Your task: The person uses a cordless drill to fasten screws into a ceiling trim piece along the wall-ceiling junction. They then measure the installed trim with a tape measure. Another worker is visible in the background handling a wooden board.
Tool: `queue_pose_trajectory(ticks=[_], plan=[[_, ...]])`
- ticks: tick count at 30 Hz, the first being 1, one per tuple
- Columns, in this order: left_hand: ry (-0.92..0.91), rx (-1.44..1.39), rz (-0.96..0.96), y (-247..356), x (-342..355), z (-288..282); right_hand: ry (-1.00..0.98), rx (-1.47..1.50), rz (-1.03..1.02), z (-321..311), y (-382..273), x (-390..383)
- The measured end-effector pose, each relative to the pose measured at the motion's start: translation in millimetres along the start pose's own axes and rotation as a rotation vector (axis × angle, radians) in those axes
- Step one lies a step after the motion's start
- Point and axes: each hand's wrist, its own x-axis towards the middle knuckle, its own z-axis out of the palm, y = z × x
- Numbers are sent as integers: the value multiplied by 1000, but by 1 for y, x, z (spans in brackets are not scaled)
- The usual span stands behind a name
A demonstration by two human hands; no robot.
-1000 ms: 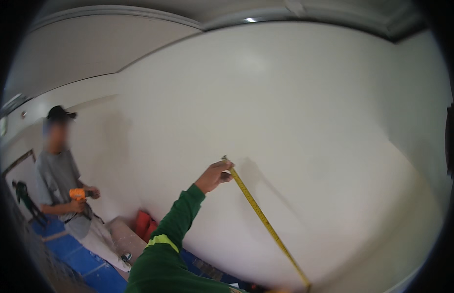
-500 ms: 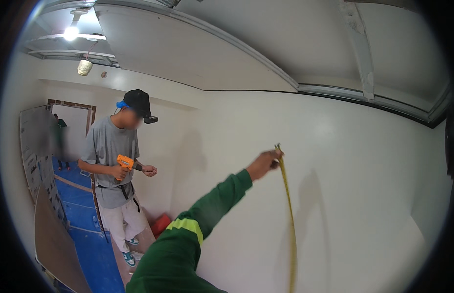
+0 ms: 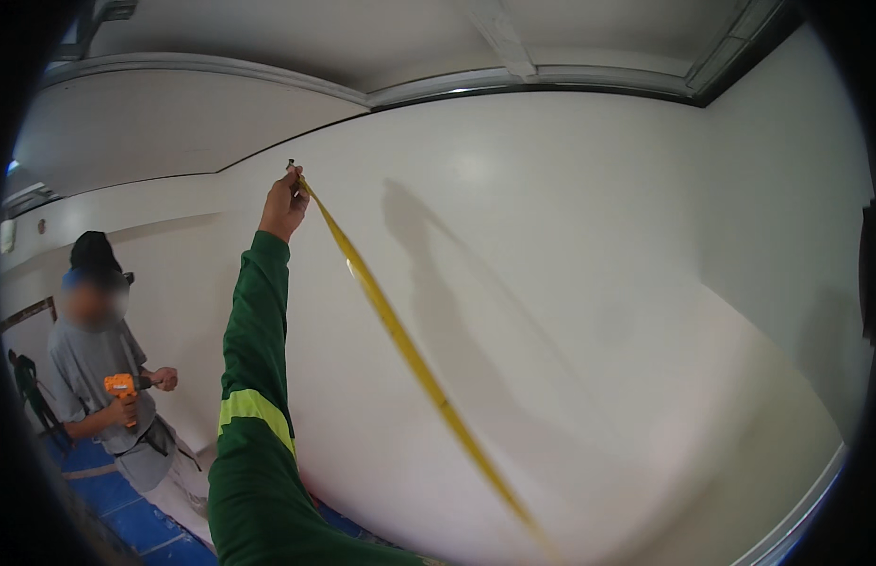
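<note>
My left hand, at the end of a raised green sleeve with a bright yellow band, pinches the end of a yellow tape measure blade. The blade's metal hook sticks up just past my fingertips, close below the ceiling edge. From there the blade slants down to the right in front of a white wall and runs out at the lower edge. Its case is not visible, and neither is my right hand.
At the left a person in a grey shirt and dark cap holds an orange power drill. Blue sheeting covers the floor there. Overhead runs a metal ceiling frame. A dark object is at the right rim.
My view has swung right, so the person now appears farther left. My left arm is raised higher with the tape's end, and the blade, which hung nearly straight down, now slants to the right.
</note>
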Motion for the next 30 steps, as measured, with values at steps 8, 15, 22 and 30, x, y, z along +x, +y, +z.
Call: queue_pose_trajectory(ticks=[8,15,22,30], plan=[[84,-386,23,-69,84,23,225,153,146,45,-25,-17],[-293,-399,32,-100,125,35,341,530,70,23,-200,11],[-284,-526,-87,-116,104,121,96,862,236,32,-230,72],[-148,-484,16,-98,122,137,203,900,89,8,-249,110]])
